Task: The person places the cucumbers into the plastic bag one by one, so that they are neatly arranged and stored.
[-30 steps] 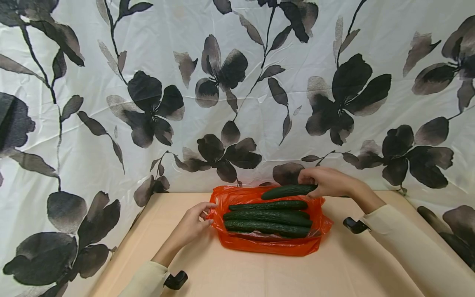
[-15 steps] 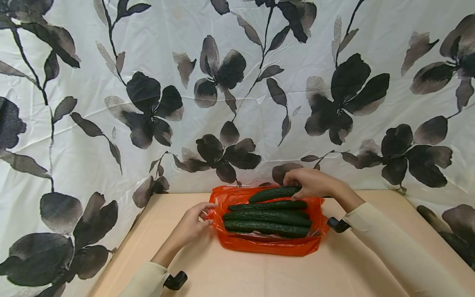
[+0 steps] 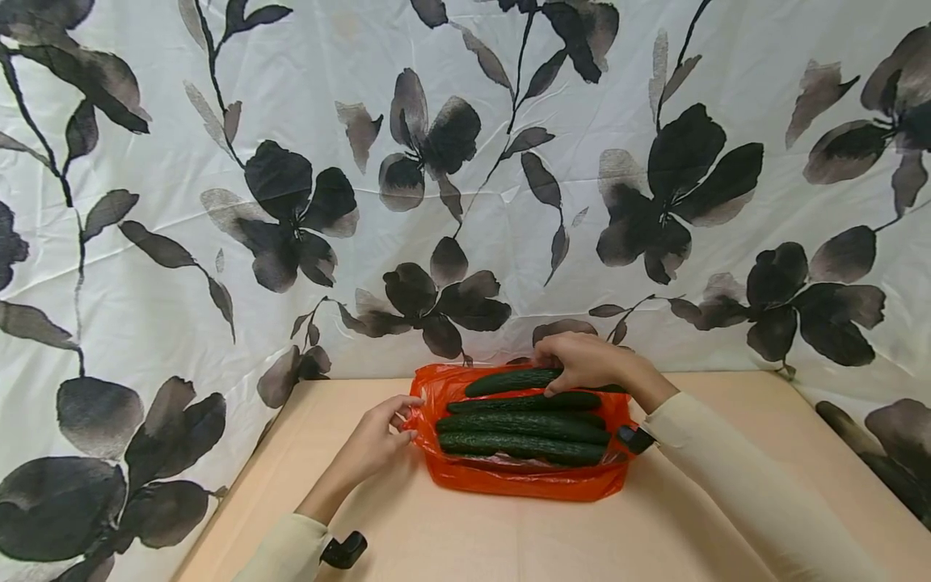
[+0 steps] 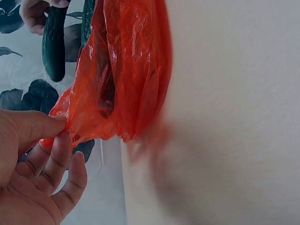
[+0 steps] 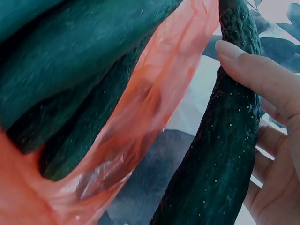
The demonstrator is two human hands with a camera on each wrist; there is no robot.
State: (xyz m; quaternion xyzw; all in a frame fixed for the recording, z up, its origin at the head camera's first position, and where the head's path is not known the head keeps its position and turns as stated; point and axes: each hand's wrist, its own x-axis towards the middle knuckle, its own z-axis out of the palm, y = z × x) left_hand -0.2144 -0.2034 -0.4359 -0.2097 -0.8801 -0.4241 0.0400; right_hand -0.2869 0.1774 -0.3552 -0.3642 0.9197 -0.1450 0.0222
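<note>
My right hand [image 3: 585,364] grips a long dark green cucumber [image 3: 507,381] over the back part of a red plastic bag [image 3: 524,483]. In the right wrist view the thumb lies across the near face of this bumpy cucumber [image 5: 215,150], with the fingers behind it. Several more cucumbers [image 3: 522,424] lie side by side on the bag. At the bag's left end, my left hand [image 3: 377,436] pinches the plastic. The left wrist view shows its thumb and index finger meeting on the bag's edge [image 4: 70,123], the other fingers loosely bent.
A pale tan tabletop [image 3: 494,537] lies under the bag. Right behind it hangs a white cloth [image 3: 524,242] printed with dark flowers, down to the table's back edge. Black wrist cameras, such as the left one [image 3: 345,550], jut from both wrists.
My right hand has moved left with the cucumber, bringing it further over the bag and roughly in line with the others. The left hand has stayed on the bag's edge.
</note>
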